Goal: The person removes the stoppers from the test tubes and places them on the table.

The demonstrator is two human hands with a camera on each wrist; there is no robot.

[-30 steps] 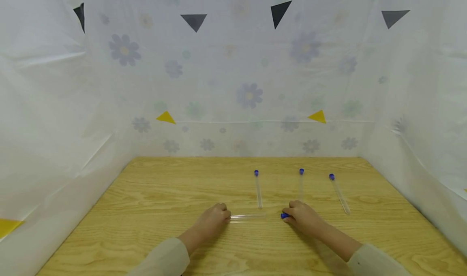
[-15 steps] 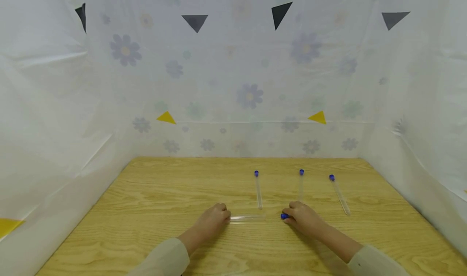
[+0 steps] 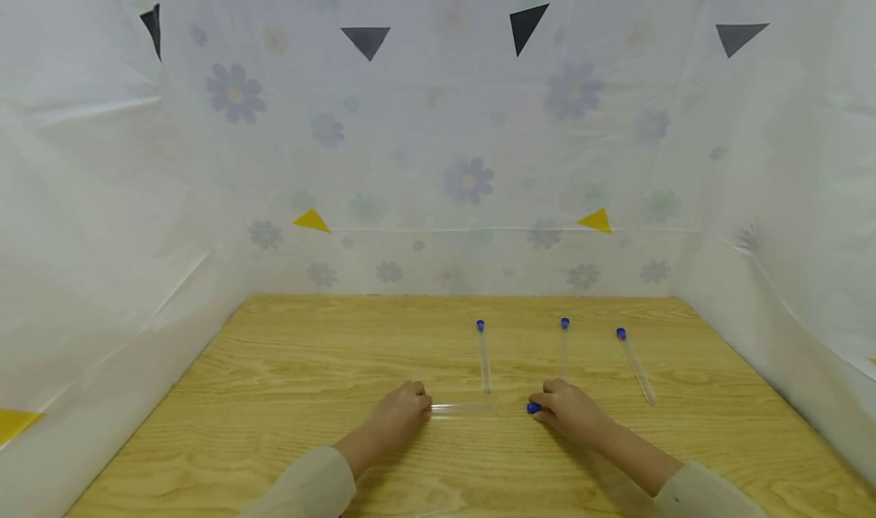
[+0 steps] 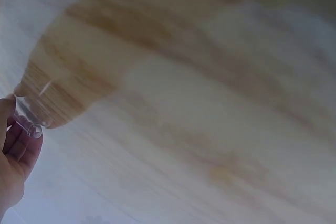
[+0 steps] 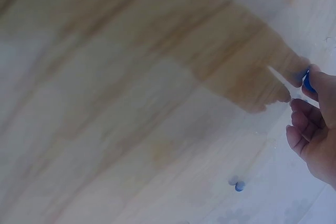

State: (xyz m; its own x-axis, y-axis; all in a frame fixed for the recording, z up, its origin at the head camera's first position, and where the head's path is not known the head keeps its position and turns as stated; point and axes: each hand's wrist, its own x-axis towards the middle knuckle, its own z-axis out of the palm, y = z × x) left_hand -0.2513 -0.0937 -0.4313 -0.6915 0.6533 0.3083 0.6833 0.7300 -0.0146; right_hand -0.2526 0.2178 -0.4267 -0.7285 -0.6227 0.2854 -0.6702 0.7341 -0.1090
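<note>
My left hand (image 3: 397, 413) grips the closed end of a clear test tube (image 3: 464, 408), which lies sideways low over the table and points right. In the left wrist view the tube's rounded end (image 4: 35, 130) sticks out between thumb and fingers. To the right, my right hand (image 3: 571, 411) pinches a small blue cap (image 3: 534, 408) between thumb and finger. A gap separates cap and tube mouth. In the right wrist view the blue cap (image 5: 308, 81) shows at the thumb tip, the other fingers loosely curled beneath it.
Three blue-capped test tubes lie behind the hands: a left tube (image 3: 484, 358), a middle tube (image 3: 564, 351) partly behind my right hand, and a slanted right tube (image 3: 638, 366). White patterned sheets (image 3: 438, 259) enclose the wood-grain table (image 3: 308, 343) at the back and sides.
The blue cap in my right hand sits very slightly lower in view. Otherwise both hands and the tubes look the same.
</note>
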